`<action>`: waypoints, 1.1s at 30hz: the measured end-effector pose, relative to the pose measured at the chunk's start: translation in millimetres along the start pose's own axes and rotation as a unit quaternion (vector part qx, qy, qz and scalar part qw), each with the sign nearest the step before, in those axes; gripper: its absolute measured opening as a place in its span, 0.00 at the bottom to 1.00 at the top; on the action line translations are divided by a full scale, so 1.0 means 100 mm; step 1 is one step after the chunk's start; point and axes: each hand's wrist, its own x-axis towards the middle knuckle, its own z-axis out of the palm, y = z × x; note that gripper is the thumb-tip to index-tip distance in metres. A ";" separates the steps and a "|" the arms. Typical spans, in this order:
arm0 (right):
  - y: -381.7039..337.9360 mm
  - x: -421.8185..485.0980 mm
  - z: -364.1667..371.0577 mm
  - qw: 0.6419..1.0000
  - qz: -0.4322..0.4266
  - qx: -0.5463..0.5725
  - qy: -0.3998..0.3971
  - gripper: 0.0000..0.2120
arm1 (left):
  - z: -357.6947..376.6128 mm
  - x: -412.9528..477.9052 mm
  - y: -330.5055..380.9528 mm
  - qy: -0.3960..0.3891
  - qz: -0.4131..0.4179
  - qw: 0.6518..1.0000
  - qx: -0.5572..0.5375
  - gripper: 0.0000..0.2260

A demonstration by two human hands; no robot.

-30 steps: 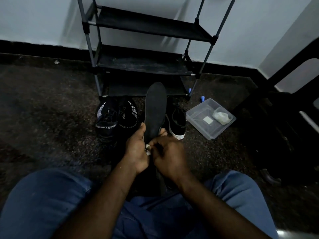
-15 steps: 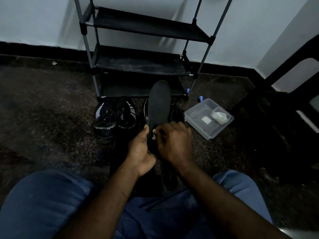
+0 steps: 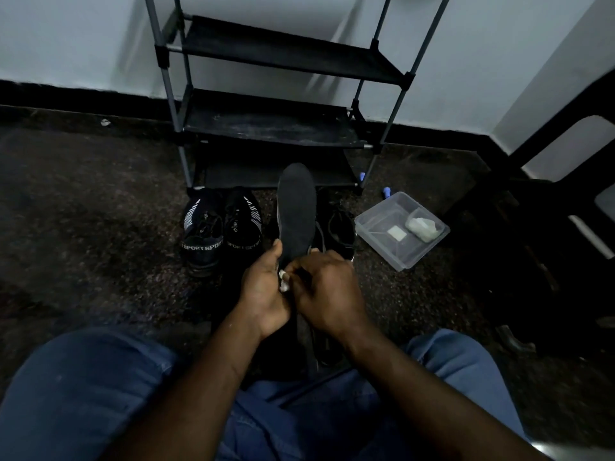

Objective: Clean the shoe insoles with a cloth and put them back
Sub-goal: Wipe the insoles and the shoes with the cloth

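Legible text appears on one pair of dark sneakers only. They stand on the floor, beyond and to the left of the left hand [image 3: 266,294].

1. Outer sneaker [image 3: 202,227], the farther from that hand: a band across the heel collar carries white capitals reading "SPORT SPORT", the word printed twice in a row.
2. Inner sneaker [image 3: 242,224], just beyond the thumb of that hand: the matching heel band reads "SPORT SPOR"; the rest turns out of view round the heel. A small white marking on the tongue is too blurred to read.

Beyond and to the right of the right hand [image 3: 327,294], a clear plastic tub [image 3: 404,266] holds a small white square [image 3: 396,233]; any print on it cannot be made out.
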 end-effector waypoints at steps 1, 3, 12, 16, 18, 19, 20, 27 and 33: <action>-0.01 0.04 0.00 1.000 0.018 0.001 0.018 0.10 | -0.01 0.01 -0.04 -0.011 -0.001 1.000 0.007 0.24; -0.03 0.10 0.03 0.998 0.044 -0.002 0.035 0.12 | -0.01 -0.01 -0.07 -0.027 -0.003 1.000 0.007 0.21; 0.02 -0.12 0.06 0.999 -0.042 0.006 -0.004 0.08 | -0.04 0.03 -0.02 -0.003 -0.008 1.000 -0.021 0.24; 0.13 -0.16 -0.05 0.994 -0.066 -0.085 -0.006 0.08 | 0.00 0.04 -0.04 -0.009 -0.007 0.999 -0.035 0.24; 0.21 -0.10 -0.09 0.991 -0.041 -0.128 0.005 0.08 | 0.01 0.03 -0.03 -0.019 -0.006 0.998 -0.055 0.22; 0.23 -0.06 -0.11 0.989 -0.028 -0.141 0.017 0.07 | 0.02 0.02 -0.02 -0.027 -0.005 0.997 -0.068 0.21; 0.24 0.00 -0.13 0.988 -0.024 -0.149 0.032 0.05 | 0.01 0.02 -0.02 -0.033 -0.002 0.996 -0.079 0.20; 0.19 0.14 -0.09 0.988 0.012 -0.143 0.052 0.05 | 0.03 0.03 0.00 -0.038 0.019 0.996 -0.073 0.20; 0.02 -0.12 0.15 0.999 0.025 -0.029 0.027 0.04 | -0.04 0.08 0.02 -0.008 -0.008 0.998 -0.060 0.24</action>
